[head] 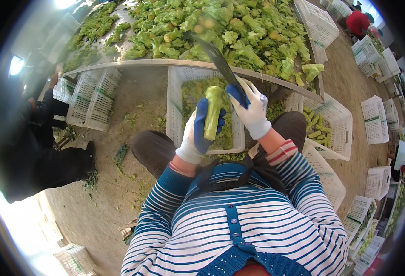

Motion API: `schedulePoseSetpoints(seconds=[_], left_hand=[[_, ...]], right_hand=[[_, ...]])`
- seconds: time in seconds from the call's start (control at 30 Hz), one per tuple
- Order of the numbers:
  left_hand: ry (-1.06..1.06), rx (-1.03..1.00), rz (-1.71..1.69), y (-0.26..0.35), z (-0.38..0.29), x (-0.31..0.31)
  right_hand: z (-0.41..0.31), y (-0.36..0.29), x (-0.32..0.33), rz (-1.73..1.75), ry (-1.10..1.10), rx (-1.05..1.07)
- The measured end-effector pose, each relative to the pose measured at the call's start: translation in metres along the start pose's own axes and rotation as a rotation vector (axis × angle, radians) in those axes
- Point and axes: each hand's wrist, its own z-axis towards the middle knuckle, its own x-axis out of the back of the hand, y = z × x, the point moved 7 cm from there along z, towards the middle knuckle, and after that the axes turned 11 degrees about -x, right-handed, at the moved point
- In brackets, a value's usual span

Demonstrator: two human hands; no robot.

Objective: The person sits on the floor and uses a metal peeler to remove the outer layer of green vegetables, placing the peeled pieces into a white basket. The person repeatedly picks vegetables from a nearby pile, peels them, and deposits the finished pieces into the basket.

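Note:
My left hand (202, 126), in a white glove with a blue coated palm, grips a pale green peeled vegetable stem (213, 112), held upright over a white plastic crate (171, 103) of green peelings. In my right hand (250, 103), gloved alike, is a long dark-bladed knife (219, 58). Its blade slants up and left, beyond the stem and apart from it, over the edge of a metal-rimmed table (147, 62). Green trimmings and leafy stem pieces (244, 38) lie heaped on that table.
At the right a white crate (344, 127) holds peeled stems (318, 127); another crate (326, 179) stands nearer me. Stacked crates (92, 100) are under the table's left part. A person in dark clothes (50, 165) is at the left, another in red (357, 23) far off at the upper right.

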Motion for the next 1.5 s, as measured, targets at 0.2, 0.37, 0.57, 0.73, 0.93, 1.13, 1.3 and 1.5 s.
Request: schedulePoseSetpoints(seconds=[0.2, 0.37, 0.57, 0.73, 0.93, 1.13, 1.3, 1.5], left_hand=[[-0.212, -0.526, 0.517, 0.002, 0.002, 0.024], [-0.386, -0.382, -0.177, -0.018, 0.013, 0.042], [-0.197, -0.331, 0.165, -0.013, 0.002, 0.042], [0.077, -0.779, 0.878, 0.014, -0.009, 0.029], [0.070, -0.664, 1.166, 0.023, -0.014, 0.029], [0.023, -0.938, 1.225, 0.044, -0.024, 0.010], [0.052, -0.931, 1.240, 0.046, -0.031, 0.017], [-0.048, -0.809, 1.106, 0.031, -0.019, 0.041]], right_hand=[[-0.039, -0.024, 0.008, -0.394, -0.223, 0.346], [-0.055, -0.033, 0.011, -0.543, -0.284, 0.475], [-0.049, -0.027, 0.003, -0.641, -0.280, 0.484], [-0.053, -0.016, -0.009, -0.594, -0.389, 0.380], [-0.041, -0.004, -0.018, -0.744, -0.414, 0.264], [-0.051, -0.013, -0.023, -0.624, -0.384, 0.409], [-0.035, -0.010, -0.019, -0.636, -0.377, 0.247], [-0.064, -0.049, -0.010, -0.576, -0.382, 0.505]])
